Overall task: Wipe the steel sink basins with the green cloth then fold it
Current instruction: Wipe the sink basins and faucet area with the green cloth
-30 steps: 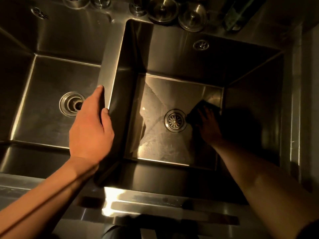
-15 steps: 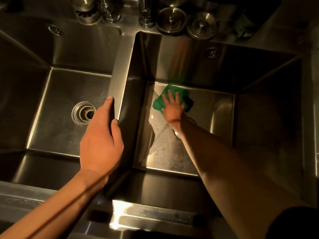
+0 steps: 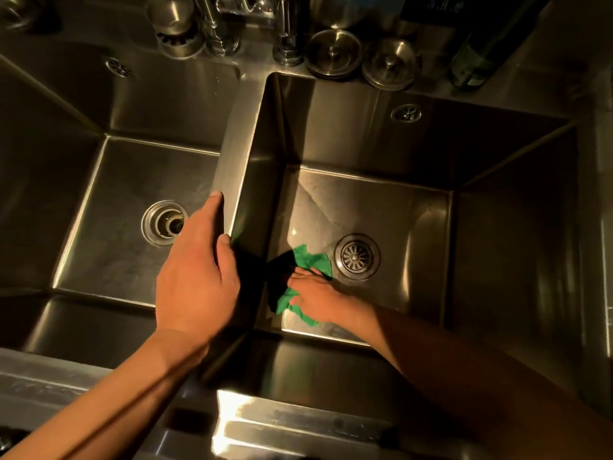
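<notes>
A double steel sink fills the view. The green cloth lies crumpled on the floor of the right basin, just left of its round drain. My right hand lies flat on the cloth with straight fingers, pressing it against the basin floor near the front left corner. Part of the cloth is in dark shadow. My left hand rests on the steel divider between the basins, fingers over its edge. The left basin holds only its open drain.
Behind the basins stand tap bases, two round steel strainer lids and a steel cup. A dark bottle stands at the back right. Overflow holes sit in both rear walls. A steel front ledge runs along the bottom.
My right hand has swept the cloth from right of the drain to the back of the basin, then forward to the front left. My left hand stays on the divider.
</notes>
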The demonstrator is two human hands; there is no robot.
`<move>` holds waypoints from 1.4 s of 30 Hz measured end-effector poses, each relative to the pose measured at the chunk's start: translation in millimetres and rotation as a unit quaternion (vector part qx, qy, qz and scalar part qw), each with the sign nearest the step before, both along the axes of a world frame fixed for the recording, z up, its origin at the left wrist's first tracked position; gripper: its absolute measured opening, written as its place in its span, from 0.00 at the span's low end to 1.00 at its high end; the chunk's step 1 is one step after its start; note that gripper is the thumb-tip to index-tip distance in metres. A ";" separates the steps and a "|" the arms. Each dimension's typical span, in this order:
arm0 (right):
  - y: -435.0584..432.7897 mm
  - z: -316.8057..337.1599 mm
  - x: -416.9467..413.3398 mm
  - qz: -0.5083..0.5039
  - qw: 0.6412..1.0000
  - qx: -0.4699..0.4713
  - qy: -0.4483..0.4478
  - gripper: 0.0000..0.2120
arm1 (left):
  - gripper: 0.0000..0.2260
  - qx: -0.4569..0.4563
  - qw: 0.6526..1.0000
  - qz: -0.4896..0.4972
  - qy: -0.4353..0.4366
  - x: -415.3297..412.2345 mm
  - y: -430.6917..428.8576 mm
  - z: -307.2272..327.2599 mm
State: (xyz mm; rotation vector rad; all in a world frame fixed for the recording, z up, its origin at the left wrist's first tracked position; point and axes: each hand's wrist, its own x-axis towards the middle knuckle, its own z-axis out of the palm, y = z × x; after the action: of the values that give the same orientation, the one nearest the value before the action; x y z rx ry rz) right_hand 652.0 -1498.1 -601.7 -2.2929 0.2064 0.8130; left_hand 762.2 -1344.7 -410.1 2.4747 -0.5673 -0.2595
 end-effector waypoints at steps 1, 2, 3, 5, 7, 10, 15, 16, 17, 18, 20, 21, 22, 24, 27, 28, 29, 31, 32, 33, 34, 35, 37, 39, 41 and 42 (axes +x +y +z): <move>-1.5 6.1 -1.3 -0.080 0.993 0.076 0.028 0.26 | 0.25 0.000 1.000 0.001 0.000 -0.4 -0.1 0.6; -6.4 12.4 -1.2 -0.157 0.974 0.150 0.064 0.28 | 0.25 0.000 1.000 0.002 -0.001 -0.7 -0.3 1.1; -13.5 18.2 -0.3 -0.232 0.940 0.234 0.091 0.28 | 0.25 0.000 1.000 0.005 -0.002 -0.9 0.0 1.5; -32.1 24.3 4.4 -0.364 0.823 0.419 0.122 0.20 | 0.25 -0.001 1.000 0.008 -0.002 -0.9 0.0 1.6; -57.2 29.4 13.1 -0.428 0.760 0.476 0.111 0.16 | 0.25 -0.001 1.000 0.007 -0.003 -0.5 0.1 0.9; -97.2 33.8 28.7 -0.475 0.846 0.244 -0.001 0.20 | 0.25 -0.001 1.000 0.010 -0.003 -0.6 0.3 0.6; -125.0 20.5 24.4 -0.464 0.866 -0.085 -0.165 0.21 | 0.25 -0.001 1.000 0.008 -0.003 -0.7 -0.2 0.0; -116.8 17.0 22.3 -0.398 0.891 -0.102 -0.191 0.22 | 0.25 -0.001 1.000 0.008 -0.002 -0.5 -0.1 0.1; -105.5 12.9 19.9 -0.319 0.918 -0.112 -0.206 0.25 | 0.25 0.000 1.000 0.009 -0.002 -0.4 0.0 0.2; -93.1 8.8 18.3 -0.240 0.942 -0.116 -0.203 0.28 | 0.25 0.000 1.000 0.008 -0.002 -0.5 -0.1 0.5; -70.0 -1.2 16.6 -0.130 0.970 -0.119 -0.166 0.35 | 0.25 0.001 1.000 0.007 -0.003 -0.6 -0.2 1.4; -60.9 -6.7 16.6 -0.100 0.978 -0.130 -0.133 0.38 | 0.25 0.002 1.000 0.007 -0.003 -0.6 -0.2 1.7; -54.0 -12.3 17.2 -0.076 0.981 -0.149 -0.095 0.41 | 0.25 0.003 1.000 0.007 -0.002 -0.4 -0.3 1.8; -42.3 -21.1 17.4 -0.029 0.980 -0.186 -0.057 0.42 | 0.26 0.004 1.000 0.007 0.000 -0.4 -1.0 1.7; -20.9 -27.0 13.9 0.048 0.977 -0.195 -0.066 0.35 | 0.26 0.003 1.000 -0.002 0.000 1.5 -0.4 1.9; -13.2 -27.2 8.5 0.092 0.976 -0.181 -0.073 0.31 | 0.26 0.004 1.000 -0.003 0.003 1.7 -0.4 1.9; -5.8 -27.6 0.0 0.140 0.972 -0.167 -0.082 0.28 | 0.26 0.005 1.000 -0.001 0.005 1.7 -0.4 2.0; 5.7 -30.1 -23.8 0.229 0.956 -0.149 -0.106 0.25 | 0.27 0.007 1.000 0.001 0.004 0.4 -1.0 2.9; 10.1 -31.4 -34.6 0.257 0.948 -0.146 -0.118 0.25 | 0.27 0.007 1.000 0.003 0.003 0.0 -1.1 3.1; 12.5 -32.7 -42.0 0.274 0.943 -0.144 -0.123 0.25 | 0.27 0.007 1.000 0.006 0.002 0.1 -1.6 3.1; 12.9 -33.5 -45.7 0.285 0.940 -0.145 -0.120 0.25 | 0.26 0.008 1.000 0.009 0.001 0.2 -2.0 3.0; 11.2 -33.3 -44.9 0.294 0.937 -0.147 -0.117 0.25 | 0.26 0.010 1.000 0.013 0.000 0.0 -1.6 3.3; 1.5 -30.9 -34.1 0.323 0.925 -0.155 -0.125 0.26 | 0.26 0.013 1.000 0.017 0.000 -0.2 -0.7 4.0; -15.3 -25.5 -17.2 0.352 0.912 -0.162 -0.134 0.27 | 0.27 0.015 1.000 0.018 0.003 -0.3 -1.8 5.5; -32.5 -22.8 8.0 0.325 0.919 -0.180 -0.134 0.25 | 0.27 0.015 1.000 0.022 0.007 -1.0 -2.4 6.9; -41.0 -22.3 23.9 0.293 0.928 -0.194 -0.122 0.25 | 0.27 0.016 1.000 0.022 0.006 -1.3 -2.4 7.1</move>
State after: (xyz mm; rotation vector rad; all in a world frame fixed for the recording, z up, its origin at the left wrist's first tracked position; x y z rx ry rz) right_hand 675.9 -1539.1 -623.9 -2.8582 -0.5003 0.8072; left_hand 760.9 -1347.1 -403.0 2.5110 -0.5076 -0.2664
